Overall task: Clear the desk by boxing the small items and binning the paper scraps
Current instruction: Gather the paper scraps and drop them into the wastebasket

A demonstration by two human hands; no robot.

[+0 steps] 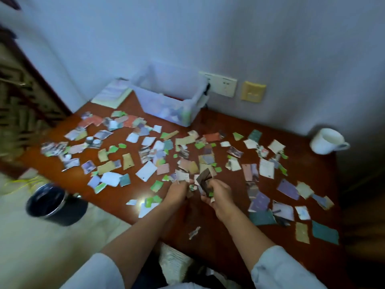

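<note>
scraps spread over the desk, containers set at its edges

paper scraps (145,170) are scattered across the desk (208,243); the box (170,97) is placed at 12 o'clock, the mug (328,140) at 2, the bin (55,204) at 9.

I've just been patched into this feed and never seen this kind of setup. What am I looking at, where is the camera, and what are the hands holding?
There is no machine here. One wide-angle camera sits on a person's head and looks down at their two bare hands, so the arms reach in from the bottom edge.

The desk is reddish wood, littered with torn paper scraps. At the back, by the wall, stands a clear plastic box with some things inside. A white mug sits at the right edge. A dark bin stands on the floor to the left.

The right hand grips a bunch of gathered scraps. The left hand pinches a few more between its fingers, right beside it. Most scraps are not yet collected.
</note>
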